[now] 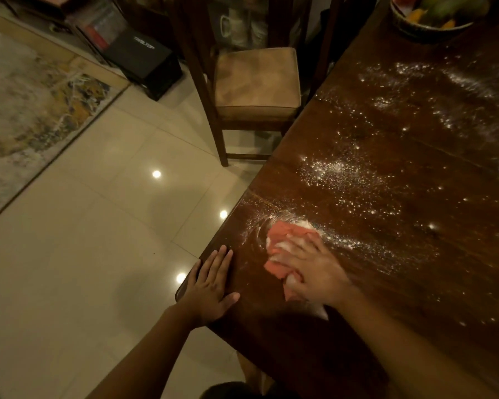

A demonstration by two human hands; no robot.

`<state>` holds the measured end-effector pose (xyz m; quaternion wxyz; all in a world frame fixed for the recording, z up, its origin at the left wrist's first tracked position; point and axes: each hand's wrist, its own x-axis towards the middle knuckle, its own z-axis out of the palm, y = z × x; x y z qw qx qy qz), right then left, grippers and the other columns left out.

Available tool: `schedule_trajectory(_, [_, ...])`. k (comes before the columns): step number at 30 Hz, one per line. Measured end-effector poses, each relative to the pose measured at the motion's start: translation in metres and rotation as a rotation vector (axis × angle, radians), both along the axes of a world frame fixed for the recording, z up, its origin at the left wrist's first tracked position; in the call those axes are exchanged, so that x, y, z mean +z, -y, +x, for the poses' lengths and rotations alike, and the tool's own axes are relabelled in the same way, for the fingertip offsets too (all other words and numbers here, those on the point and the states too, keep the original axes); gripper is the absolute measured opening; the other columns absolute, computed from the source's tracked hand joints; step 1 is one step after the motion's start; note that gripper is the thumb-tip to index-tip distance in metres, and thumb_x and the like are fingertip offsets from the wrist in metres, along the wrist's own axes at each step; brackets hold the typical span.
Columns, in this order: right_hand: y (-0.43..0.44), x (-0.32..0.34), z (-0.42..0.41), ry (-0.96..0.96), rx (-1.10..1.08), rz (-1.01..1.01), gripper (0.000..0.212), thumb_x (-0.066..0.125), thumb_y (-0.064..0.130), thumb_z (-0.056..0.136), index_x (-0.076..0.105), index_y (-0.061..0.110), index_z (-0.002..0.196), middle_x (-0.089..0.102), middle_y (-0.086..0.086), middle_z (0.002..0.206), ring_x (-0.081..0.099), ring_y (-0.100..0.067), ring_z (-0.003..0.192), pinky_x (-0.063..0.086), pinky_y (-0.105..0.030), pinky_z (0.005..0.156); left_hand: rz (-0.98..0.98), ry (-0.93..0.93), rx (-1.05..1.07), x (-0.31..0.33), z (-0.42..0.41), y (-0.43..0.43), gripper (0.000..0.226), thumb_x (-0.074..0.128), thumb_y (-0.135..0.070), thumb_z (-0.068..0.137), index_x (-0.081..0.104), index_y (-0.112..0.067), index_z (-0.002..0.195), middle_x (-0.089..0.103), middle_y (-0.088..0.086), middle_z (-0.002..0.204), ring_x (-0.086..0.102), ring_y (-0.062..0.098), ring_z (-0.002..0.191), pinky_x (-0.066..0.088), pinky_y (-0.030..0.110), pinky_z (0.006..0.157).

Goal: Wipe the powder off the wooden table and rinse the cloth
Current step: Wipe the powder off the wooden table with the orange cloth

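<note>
A dark wooden table point(386, 283) fills the right side. White powder point(334, 171) is scattered across it in patches and streaks, far into the back right. My right hand point(314, 269) presses flat on a crumpled pink cloth point(283, 240) near the table's left edge, fingers spread over it; powder is heaped along the cloth's far edge. My left hand point(211, 286) rests flat and open on the table's near left corner, thumb toward the cloth.
A wooden chair point(257, 82) with a tan cushion stands at the table's left side. A fruit bowl point(432, 21) sits at the table's far end. Glossy tiled floor point(98, 254), a patterned rug point(26, 110) and a black box point(144, 59) lie to the left.
</note>
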<state>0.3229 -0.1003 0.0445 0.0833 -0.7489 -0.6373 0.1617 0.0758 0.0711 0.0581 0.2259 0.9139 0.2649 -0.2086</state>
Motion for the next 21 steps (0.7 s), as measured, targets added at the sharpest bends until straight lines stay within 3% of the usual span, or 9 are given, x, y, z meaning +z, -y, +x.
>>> schedule_trajectory(2, [0.0, 0.0, 0.019, 0.007, -0.226, -0.004, 0.058, 0.044, 0.044, 0.088, 0.043, 0.042, 0.146, 0.039, 0.009, 0.159, 0.021, -0.016, 0.153, 0.004, -0.048, 0.125, -0.001, -0.028, -0.01, 0.001, 0.0, 0.0, 0.091, 0.017, -0.078, 0.082, -0.034, -0.037, 0.145, -0.046, -0.02, 0.147, -0.047, -0.006, 0.13, -0.027, 0.029, 0.11])
schedule_trajectory(4, [-0.015, 0.001, 0.019, 0.007, -0.457, -0.027, 0.06, 0.04, 0.045, 0.094, 0.033, 0.04, 0.153, 0.025, 0.007, 0.166, 0.009, -0.018, 0.156, -0.002, -0.047, 0.125, -0.002, -0.043, -0.009, 0.0, 0.0, -0.001, 0.091, 0.017, -0.08, 0.081, -0.035, -0.039, 0.144, -0.048, -0.021, 0.146, -0.049, -0.006, 0.129, -0.029, 0.028, 0.108])
schedule_trajectory(6, [-0.034, 0.006, 0.006, -0.009, -0.52, -0.048, 0.062, 0.036, 0.045, 0.097, 0.024, 0.039, 0.157, 0.016, 0.007, 0.167, 0.001, -0.025, 0.156, -0.007, -0.052, 0.124, -0.004, -0.051, -0.004, 0.0, 0.001, 0.0, 0.092, 0.016, -0.082, 0.08, -0.033, -0.039, 0.145, -0.046, -0.019, 0.148, -0.045, -0.002, 0.134, -0.031, 0.027, 0.108])
schedule_trajectory(8, [-0.041, 0.01, -0.008, -0.057, -0.366, -0.029, 0.062, 0.036, 0.044, 0.095, 0.027, 0.039, 0.156, 0.024, 0.006, 0.165, 0.006, -0.028, 0.156, -0.007, -0.054, 0.124, -0.006, -0.084, -0.004, 0.002, 0.003, 0.0, 0.094, 0.012, -0.084, 0.076, -0.033, -0.038, 0.145, -0.046, -0.017, 0.149, -0.04, 0.003, 0.138, -0.027, 0.031, 0.11])
schedule_trajectory(11, [-0.016, 0.006, -0.009, -0.121, -0.01, -0.032, 0.061, 0.043, 0.039, 0.09, 0.038, 0.042, 0.15, 0.032, 0.012, 0.162, 0.012, -0.021, 0.155, -0.003, -0.051, 0.125, -0.01, -0.118, -0.004, 0.005, 0.006, 0.0, 0.094, 0.005, -0.086, 0.072, -0.035, -0.039, 0.143, -0.046, -0.016, 0.148, -0.037, 0.008, 0.141, -0.022, 0.037, 0.114])
schedule_trajectory(13, [0.01, 0.003, 0.008, -0.125, 0.016, -0.007, 0.059, 0.048, 0.038, 0.085, 0.046, 0.045, 0.144, 0.04, 0.015, 0.157, 0.022, -0.013, 0.152, 0.004, -0.047, 0.126, -0.023, -0.126, -0.002, 0.006, 0.007, 0.0, 0.092, 0.007, -0.086, 0.075, -0.036, -0.041, 0.142, -0.047, -0.017, 0.147, -0.037, 0.009, 0.142, -0.022, 0.038, 0.115])
schedule_trajectory(17, [0.038, 0.004, 0.043, -0.09, -0.406, 0.047, 0.054, 0.056, 0.037, 0.088, 0.051, 0.048, 0.141, 0.044, 0.018, 0.154, 0.027, -0.006, 0.149, -0.001, -0.034, 0.124, -0.032, -0.144, -0.011, 0.007, 0.007, -0.002, 0.092, 0.005, -0.087, 0.073, -0.038, -0.043, 0.14, -0.048, -0.016, 0.147, -0.037, 0.011, 0.142, -0.02, 0.042, 0.116])
schedule_trajectory(19, [0.033, 0.008, 0.041, -0.088, -0.657, 0.01, 0.056, 0.05, 0.039, 0.094, 0.041, 0.044, 0.149, 0.033, 0.015, 0.161, 0.016, -0.009, 0.153, -0.004, -0.038, 0.124, -0.04, -0.145, -0.005, 0.007, 0.007, -0.002, 0.094, 0.001, -0.089, 0.07, -0.037, -0.043, 0.141, -0.048, -0.016, 0.147, -0.037, 0.011, 0.141, -0.018, 0.044, 0.117])
schedule_trajectory(21, [0.029, 0.007, 0.024, -0.062, -0.665, -0.037, 0.061, 0.042, 0.044, 0.094, 0.029, 0.044, 0.154, 0.02, 0.014, 0.165, 0.005, -0.017, 0.156, -0.01, -0.047, 0.124, -0.034, -0.159, -0.01, 0.008, 0.007, -0.002, 0.095, 0.0, -0.09, 0.068, -0.039, -0.043, 0.141, -0.05, -0.016, 0.145, -0.038, 0.011, 0.14, -0.018, 0.045, 0.118])
